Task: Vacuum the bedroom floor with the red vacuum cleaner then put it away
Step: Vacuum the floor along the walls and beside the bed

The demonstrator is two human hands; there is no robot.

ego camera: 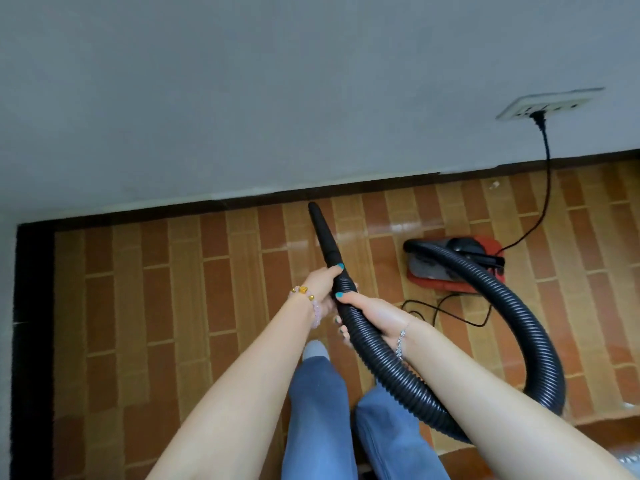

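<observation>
Red vacuum cleaner (pixel 457 265) sits on the brick-patterned floor (pixel 173 306), near the wall and to the right of the hands. Its ribbed black hose (pixel 540 327) loops out from the body, swings wide right, then comes back under the right forearm to the hands. A tapered black nozzle (pixel 322 233) points away toward the dark skirting, its tip just short of it; we cannot tell whether it touches the floor.

Both arms reach forward, nearly straight, converging on the hose. Left hand (pixel 320 289) grips where the nozzle meets the ribbing, thumb laid along the top. Right hand (pixel 369 315) grips just behind it, thumb over the hose, fingers curled underneath. We note a beaded bracelet (pixel 304 296) on the left wrist and a silver chain (pixel 401 339) on the right.

A black power cord (pixel 546 188) runs from the cleaner up the grey wall (pixel 242 98) to a white socket plate (pixel 549 105), with slack lying on the floor. Blue trouser legs (pixel 318 410) show below.
</observation>
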